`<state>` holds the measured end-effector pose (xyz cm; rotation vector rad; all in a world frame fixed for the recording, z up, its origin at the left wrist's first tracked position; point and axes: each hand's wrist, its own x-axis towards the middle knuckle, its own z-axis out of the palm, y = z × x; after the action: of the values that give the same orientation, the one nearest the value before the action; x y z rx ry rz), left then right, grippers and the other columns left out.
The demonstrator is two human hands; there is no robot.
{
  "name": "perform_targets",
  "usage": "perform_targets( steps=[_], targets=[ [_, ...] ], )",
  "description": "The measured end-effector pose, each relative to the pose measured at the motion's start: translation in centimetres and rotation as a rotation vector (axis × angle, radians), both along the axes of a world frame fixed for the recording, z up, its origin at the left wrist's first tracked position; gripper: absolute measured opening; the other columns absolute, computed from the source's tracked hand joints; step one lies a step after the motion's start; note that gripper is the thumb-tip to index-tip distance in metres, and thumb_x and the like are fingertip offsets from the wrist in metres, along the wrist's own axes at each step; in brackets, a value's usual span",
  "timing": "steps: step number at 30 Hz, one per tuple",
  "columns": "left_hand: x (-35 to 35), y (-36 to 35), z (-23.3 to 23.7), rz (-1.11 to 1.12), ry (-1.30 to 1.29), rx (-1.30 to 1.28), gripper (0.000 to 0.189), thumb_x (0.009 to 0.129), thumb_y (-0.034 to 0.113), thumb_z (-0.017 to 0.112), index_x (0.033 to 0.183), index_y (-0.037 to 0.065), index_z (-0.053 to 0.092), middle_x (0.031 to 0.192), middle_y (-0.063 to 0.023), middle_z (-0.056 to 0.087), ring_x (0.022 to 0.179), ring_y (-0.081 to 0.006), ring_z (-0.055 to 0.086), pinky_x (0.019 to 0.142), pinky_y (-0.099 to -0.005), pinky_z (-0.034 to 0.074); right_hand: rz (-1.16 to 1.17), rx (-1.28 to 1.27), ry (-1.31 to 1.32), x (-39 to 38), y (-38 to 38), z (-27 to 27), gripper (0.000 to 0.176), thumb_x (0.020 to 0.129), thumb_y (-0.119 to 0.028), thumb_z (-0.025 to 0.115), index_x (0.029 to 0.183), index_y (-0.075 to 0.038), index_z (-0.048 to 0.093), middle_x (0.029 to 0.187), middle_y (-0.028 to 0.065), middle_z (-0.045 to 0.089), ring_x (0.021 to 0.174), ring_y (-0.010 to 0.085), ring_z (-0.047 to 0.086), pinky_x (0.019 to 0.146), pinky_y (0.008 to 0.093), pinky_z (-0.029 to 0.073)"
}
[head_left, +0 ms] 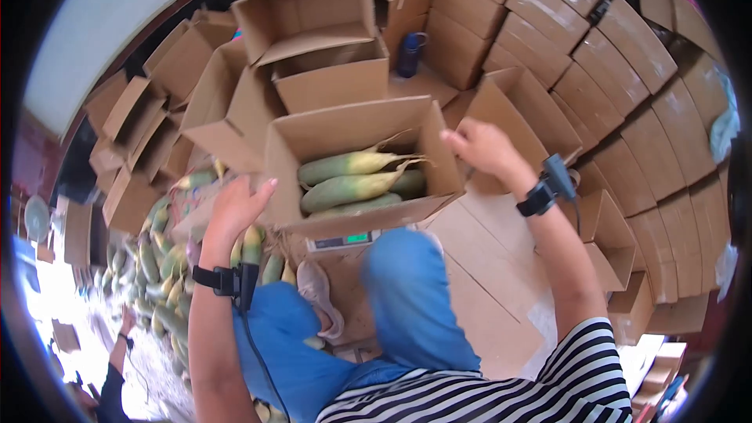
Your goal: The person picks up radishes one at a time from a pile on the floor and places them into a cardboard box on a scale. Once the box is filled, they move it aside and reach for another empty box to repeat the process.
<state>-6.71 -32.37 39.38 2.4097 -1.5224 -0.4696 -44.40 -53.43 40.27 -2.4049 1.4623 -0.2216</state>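
Note:
An open cardboard box [356,223] stands in front of me, with several green-and-pale radishes [352,188] lying lengthwise inside. Under its near side is a scale with a lit green display [350,240]. My left hand [237,205] is beside the box's left wall, thumb stretched toward it; its other fingers are partly hidden. At the right rim, my right hand [487,146] has its fingers loosely bent and fingertips at or very near the cardboard. Neither hand is visibly wrapped around anything.
Empty boxes [313,23] stand behind and to the left; an open box [525,121] is at right. Stacked cartons [611,70] line the right wall. A blue bottle [409,55] stands behind. Loose radishes [160,282] pile at left, near another person's hand [127,319].

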Motion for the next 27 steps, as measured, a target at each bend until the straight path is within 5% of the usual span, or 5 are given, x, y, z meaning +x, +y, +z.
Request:
perform_targets(
  steps=[6, 17, 20, 22, 27],
  targets=[
    [1.3, -3.7, -3.9, -0.028, 0.279, 0.145, 0.04, 0.088, 0.035, 0.064, 0.101, -0.003, 0.068, 0.081, -0.0184, 0.069, 0.076, -0.031, 0.067, 0.073, -0.042, 0.051, -0.043, 0.276, 0.146, 0.7, -1.8, -2.2, 0.069, 0.086, -0.066, 0.054, 0.092, 0.002, 0.067, 0.093, 0.0237, 0.068, 0.091, 0.0378, 0.066, 0.081, 0.0443, 0.051],
    [2.0, -4.8, -5.4, -0.008, 0.373, 0.118, 0.027, 0.089, 0.017, 0.059, 0.104, -0.004, 0.067, 0.089, -0.0141, 0.071, 0.08, -0.0216, 0.067, 0.075, -0.0366, 0.051, -0.063, 0.329, 0.078, -0.4, -3.4, -4.6, 0.043, 0.078, -0.038, 0.061, 0.089, 0.003, 0.069, 0.09, 0.0236, 0.068, 0.089, 0.0376, 0.067, 0.08, 0.0447, 0.052],
    [1.1, -5.4, -4.9, -0.177, 0.341, -0.014, 0.027, 0.09, 0.02, 0.06, 0.103, -0.004, 0.067, 0.079, -0.0073, 0.067, 0.07, -0.0136, 0.062, 0.062, -0.0301, 0.05, -0.124, 0.355, -0.077, -5.0, -1.3, -3.6, 0.041, 0.08, -0.036, 0.062, 0.085, 0.004, 0.066, 0.084, 0.0249, 0.066, 0.083, 0.0379, 0.066, 0.075, 0.0454, 0.051],
    [-2.1, -6.3, -3.0, -0.227, 0.296, -0.053, 0.031, 0.087, 0.023, 0.061, 0.1, -0.004, 0.067, 0.09, -0.0239, 0.068, 0.084, -0.0379, 0.066, 0.079, -0.0421, 0.05, -0.207, 0.295, -0.083, -8.9, 1.0, -2.0, 0.042, 0.081, -0.036, 0.064, 0.081, 0.006, 0.063, 0.077, 0.0252, 0.063, 0.072, 0.0351, 0.063, 0.068, 0.0444, 0.049],
    [-13.9, -7.5, -0.3, -0.507, 0.252, -0.166, 0.032, 0.086, 0.028, 0.063, 0.088, -0.004, 0.066, 0.084, -0.027, 0.064, 0.084, -0.0458, 0.06, 0.077, -0.0507, 0.048, -0.474, 0.214, -0.253, -21.7, 11.8, -0.8, 0.037, 0.085, -0.029, 0.068, 0.079, 0.007, 0.06, 0.061, 0.0139, 0.053, 0.057, 0.0191, 0.049, 0.054, 0.039, 0.041]
  ],
)
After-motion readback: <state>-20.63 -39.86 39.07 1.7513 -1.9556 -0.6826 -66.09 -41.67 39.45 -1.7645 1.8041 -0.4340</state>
